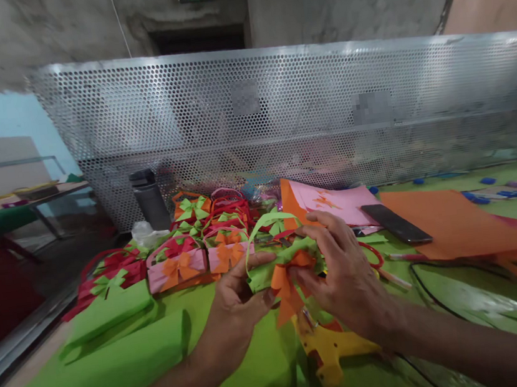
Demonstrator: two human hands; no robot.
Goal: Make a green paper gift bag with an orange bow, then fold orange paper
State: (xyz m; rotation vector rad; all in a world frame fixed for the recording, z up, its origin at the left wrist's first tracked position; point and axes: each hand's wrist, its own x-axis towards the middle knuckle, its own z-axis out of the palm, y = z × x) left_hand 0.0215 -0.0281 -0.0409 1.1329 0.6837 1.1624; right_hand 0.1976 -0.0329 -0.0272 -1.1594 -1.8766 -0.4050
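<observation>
Between my hands is a small green felt handbag (262,277) with a thin light-green handle arching over it. My left hand (240,305) pinches its left end between thumb and fingers. On the bag's front sits an orange bow (286,284), its tails hanging down. My right hand (343,271) grips the right side, thumb on the bow and fingers over the bag's top. Just below the bag, a yellow glue gun (331,348) lies on the green tabletop. Part of the bag's right end is hidden behind my right hand.
Several small bow-trimmed bags (177,266) stand at the left, behind folded green felt (108,312). A dark bottle (149,197) stands behind them. At right lie a phone (397,223), orange sheets (459,219) and a black cord (435,303). A perforated metal screen (305,112) bounds the table's back.
</observation>
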